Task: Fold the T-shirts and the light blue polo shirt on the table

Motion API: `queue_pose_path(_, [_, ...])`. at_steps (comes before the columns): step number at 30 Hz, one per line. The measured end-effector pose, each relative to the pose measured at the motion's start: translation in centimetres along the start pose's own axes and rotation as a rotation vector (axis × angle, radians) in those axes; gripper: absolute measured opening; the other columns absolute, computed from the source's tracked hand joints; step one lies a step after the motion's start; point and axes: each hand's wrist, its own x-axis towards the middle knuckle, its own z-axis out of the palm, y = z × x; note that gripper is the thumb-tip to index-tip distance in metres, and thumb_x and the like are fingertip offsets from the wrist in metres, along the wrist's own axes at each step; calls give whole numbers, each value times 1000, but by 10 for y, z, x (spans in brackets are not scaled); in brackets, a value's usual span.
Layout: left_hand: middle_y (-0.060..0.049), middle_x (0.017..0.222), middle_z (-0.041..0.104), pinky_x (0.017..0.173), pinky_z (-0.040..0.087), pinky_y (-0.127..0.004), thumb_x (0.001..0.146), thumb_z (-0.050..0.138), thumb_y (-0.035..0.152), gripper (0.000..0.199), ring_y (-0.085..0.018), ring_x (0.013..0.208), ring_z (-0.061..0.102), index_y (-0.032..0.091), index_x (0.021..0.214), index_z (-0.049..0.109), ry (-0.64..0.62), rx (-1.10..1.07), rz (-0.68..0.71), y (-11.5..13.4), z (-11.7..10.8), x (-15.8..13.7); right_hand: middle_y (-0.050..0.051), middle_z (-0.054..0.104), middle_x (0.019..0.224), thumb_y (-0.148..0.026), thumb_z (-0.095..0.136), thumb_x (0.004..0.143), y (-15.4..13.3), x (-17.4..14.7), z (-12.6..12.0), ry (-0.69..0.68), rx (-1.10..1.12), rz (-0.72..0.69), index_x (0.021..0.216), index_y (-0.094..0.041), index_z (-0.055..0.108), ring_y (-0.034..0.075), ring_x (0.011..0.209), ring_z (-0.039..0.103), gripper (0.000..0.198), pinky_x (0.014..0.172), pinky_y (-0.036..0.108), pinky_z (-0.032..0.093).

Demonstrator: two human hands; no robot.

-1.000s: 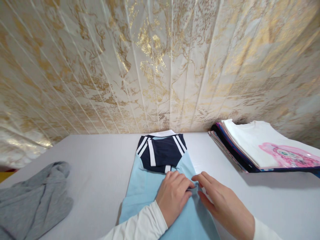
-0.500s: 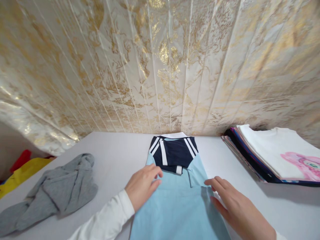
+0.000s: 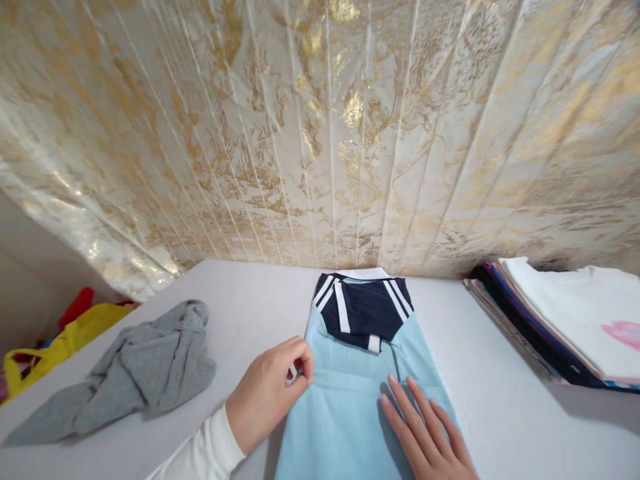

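A light blue shirt [image 3: 340,413] lies on the table with its sides folded in and its collar end at the far edge. Its navy sleeves [image 3: 367,310], striped with white, are folded across the upper part. My left hand [image 3: 273,387] is closed in a pinch on the shirt's left edge. Over the lower right of the shirt, my right hand [image 3: 430,433] rests flat, fingers stretched out and apart. The shirt's near end runs out of view at the bottom.
A crumpled grey garment [image 3: 145,367] lies on the white table [image 3: 250,300] at left. Beyond the left edge are yellow and red cloths [image 3: 75,333]. A stack of folded clothes [image 3: 565,320] sits at right, a white T-shirt on top. Behind hangs a gold-patterned curtain [image 3: 320,133].
My left hand has gone from hovering over the shirt to pinching its left edge. My right hand has moved from the right edge onto the shirt and flattened. The view has turned slightly left.
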Motion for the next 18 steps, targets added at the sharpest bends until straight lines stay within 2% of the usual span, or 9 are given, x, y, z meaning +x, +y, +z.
queue_pose_path(3, [3, 81, 57, 68, 41, -24, 70, 46, 8, 17, -14, 74, 54, 20, 79, 51, 4, -30, 0, -11, 8, 4, 7, 42, 142, -48, 45, 87, 0, -1, 2, -24, -44, -82, 146, -21, 24, 34, 122, 47, 68, 87, 45, 47])
queue_pose_path(5, [1, 88, 57, 72, 43, -25, 68, 46, 4, 29, -15, 78, 55, 20, 90, 53, -17, -4, -6, -20, 15, 4, 7, 44, 141, -51, 46, 86, 3, -2, 1, -39, -48, -124, 144, -22, 30, 34, 119, 51, 67, 84, 44, 48])
queue_pose_path(9, [-5, 111, 52, 89, 41, -34, 73, 43, 1, 41, -20, 100, 51, 22, 108, 51, 81, 127, 93, -25, 24, -12, 8, 52, 135, -52, 53, 82, 13, 13, -24, -63, 79, -116, 133, -26, 47, 35, 118, 51, 57, 84, 44, 47])
queue_pose_path(10, [-5, 112, 52, 91, 41, -36, 76, 43, 2, 39, -21, 103, 50, 22, 109, 51, 108, 166, 118, -24, 25, -19, 7, 55, 132, -49, 55, 82, 15, 23, -35, -91, 150, -118, 129, -27, 51, 34, 118, 51, 52, 86, 43, 46])
queue_pose_path(12, [-6, 111, 53, 88, 43, -35, 84, 45, 8, 29, -22, 103, 51, 23, 108, 51, 122, 231, 165, -22, 28, -35, 8, 61, 123, -34, 55, 85, 16, 51, -54, -202, 305, -21, 121, -25, 56, 29, 118, 51, 37, 90, 40, 45])
queue_pose_path(14, [-5, 109, 56, 84, 46, -32, 88, 50, 21, 17, -21, 99, 54, 23, 105, 53, 124, 292, 230, -26, 33, -51, 6, 65, 109, -18, 50, 86, 13, 84, -62, -298, 465, 63, 111, -24, 60, 23, 105, 58, 28, 87, 35, 45])
queue_pose_path(18, [-4, 111, 61, 83, 47, -25, 88, 54, 44, 25, -19, 101, 57, 23, 100, 55, 215, 480, 485, -44, 45, -72, 5, 66, 97, -8, 48, 83, -4, 140, -40, -415, 642, 116, 97, -20, 66, 17, 93, 61, 26, 81, 26, 44])
